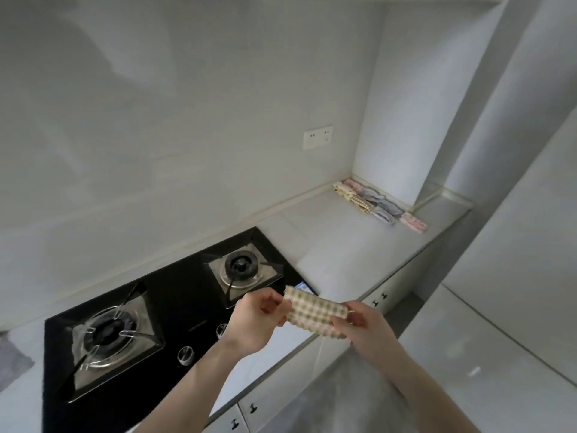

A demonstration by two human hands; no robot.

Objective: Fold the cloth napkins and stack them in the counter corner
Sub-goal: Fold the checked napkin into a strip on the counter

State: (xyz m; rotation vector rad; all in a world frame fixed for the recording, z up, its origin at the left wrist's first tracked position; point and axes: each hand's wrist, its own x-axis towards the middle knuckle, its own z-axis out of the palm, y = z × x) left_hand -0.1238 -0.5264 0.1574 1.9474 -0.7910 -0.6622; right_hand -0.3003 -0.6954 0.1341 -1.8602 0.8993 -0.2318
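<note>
**Folded napkin held in the air beside the hob**

Both hands hold a folded checked napkin [315,312] in the air, just off the near right corner of the black gas hob [162,310] and above the front edge of the white tabletop [340,245]. The napkin is a narrow strip; its long axis runs from the upper left, over the hob's corner, down to the lower right. The left hand [257,320] pinches the upper-left end with curled fingers, and the right hand [367,328] grips the lower-right end, thumb on top.

Far to the right of the hob, in the tabletop corner against the white wall, lies a row of folded napkins [379,203]: cream, checked, grey and pink pieces side by side, the row running along the wall's foot. On the back wall above and to the right of the hob sits a white socket plate [317,137].
</note>
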